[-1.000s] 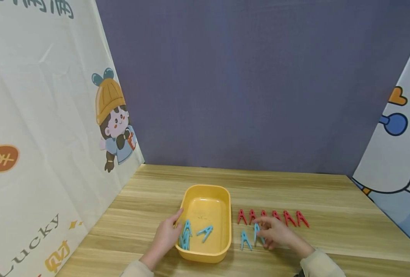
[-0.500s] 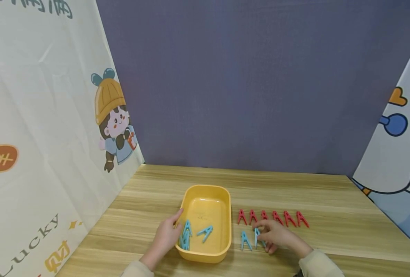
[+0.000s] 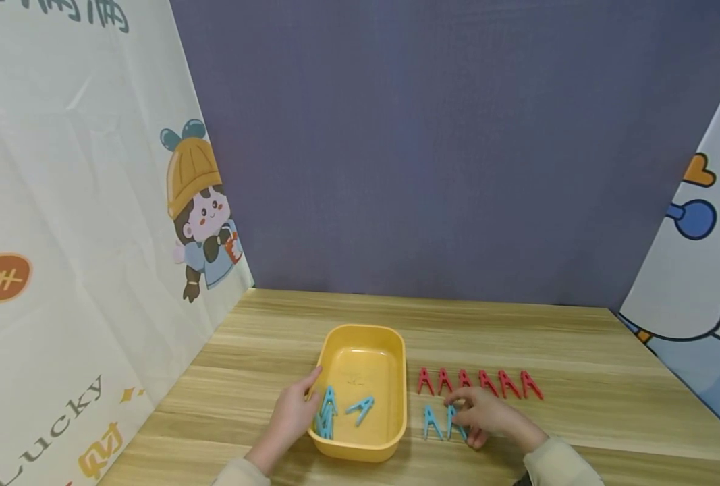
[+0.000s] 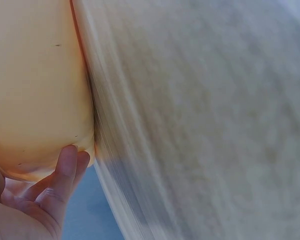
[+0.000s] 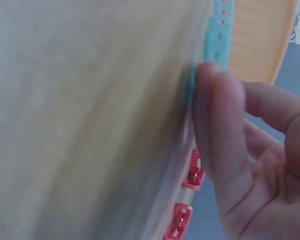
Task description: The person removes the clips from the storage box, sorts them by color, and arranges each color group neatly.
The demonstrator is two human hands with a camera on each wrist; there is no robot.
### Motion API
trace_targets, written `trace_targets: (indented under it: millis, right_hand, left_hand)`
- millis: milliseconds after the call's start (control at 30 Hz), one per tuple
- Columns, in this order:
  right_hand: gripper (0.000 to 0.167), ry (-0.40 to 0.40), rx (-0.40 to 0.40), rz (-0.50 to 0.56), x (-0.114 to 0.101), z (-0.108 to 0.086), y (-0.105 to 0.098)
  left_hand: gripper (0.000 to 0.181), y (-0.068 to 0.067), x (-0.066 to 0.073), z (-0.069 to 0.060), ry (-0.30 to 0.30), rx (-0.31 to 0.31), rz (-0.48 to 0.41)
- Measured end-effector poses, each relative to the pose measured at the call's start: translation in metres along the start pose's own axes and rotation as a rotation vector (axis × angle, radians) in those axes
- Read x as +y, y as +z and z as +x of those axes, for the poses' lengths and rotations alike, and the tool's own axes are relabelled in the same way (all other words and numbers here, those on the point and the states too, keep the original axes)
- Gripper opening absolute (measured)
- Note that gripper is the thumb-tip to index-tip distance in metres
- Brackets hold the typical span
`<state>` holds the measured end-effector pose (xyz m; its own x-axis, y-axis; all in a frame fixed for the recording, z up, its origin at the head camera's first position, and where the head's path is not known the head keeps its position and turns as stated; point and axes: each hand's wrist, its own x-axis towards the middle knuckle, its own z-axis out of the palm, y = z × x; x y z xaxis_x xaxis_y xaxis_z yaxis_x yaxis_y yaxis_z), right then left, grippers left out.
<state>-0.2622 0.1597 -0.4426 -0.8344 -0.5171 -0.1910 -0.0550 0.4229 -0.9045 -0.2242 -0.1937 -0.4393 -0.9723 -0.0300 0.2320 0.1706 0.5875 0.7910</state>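
My left hand (image 3: 291, 413) holds the left side of a yellow plastic basin (image 3: 360, 451). In the left wrist view, its fingers (image 4: 64, 172) curl against the basin's outer wall. Several blue clothespins (image 3: 361, 408) lie in the near part of the basin. To the right, my right hand (image 3: 482, 413) pinches a blue clothespin (image 3: 453, 420) on the wooden table, partly hidden by the fingers. Another blue clothespin (image 3: 431, 422) lies just left of it. The right wrist view shows the fingertips (image 5: 217, 75) at the clothespin's edge.
A row of red clothespins (image 3: 508, 383) lies on the wooden table (image 3: 274, 324) behind the right hand. A dark blue-grey panel (image 3: 426, 155) stands at the back. Printed white sheets (image 3: 92, 202) flank the table.
My right hand has brought the blue clothespin slightly nearer and down, level with the other blue one. The left hand and basin have stayed put.
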Motion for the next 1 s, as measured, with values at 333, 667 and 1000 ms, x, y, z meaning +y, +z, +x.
trace_targets:
  millis: [333, 667, 1000]
  right_hand:
    - [0.038, -0.043, 0.055, -0.054, -0.007, 0.0, -0.007]
    - [0.047, -0.058, 0.074, -0.051, -0.024, 0.002, -0.015]
    - [0.047, -0.119, 0.131, -0.083, -0.046, 0.009, -0.014]
  left_hand:
    - [0.046, -0.001, -0.001, 0.001, -0.019, 0.011, 0.015]
    - [0.047, -0.001, -0.001, 0.001, -0.027, 0.0, 0.008]
    - [0.045, 0.001, -0.001, 0.002, -0.027, 0.003, 0.01]
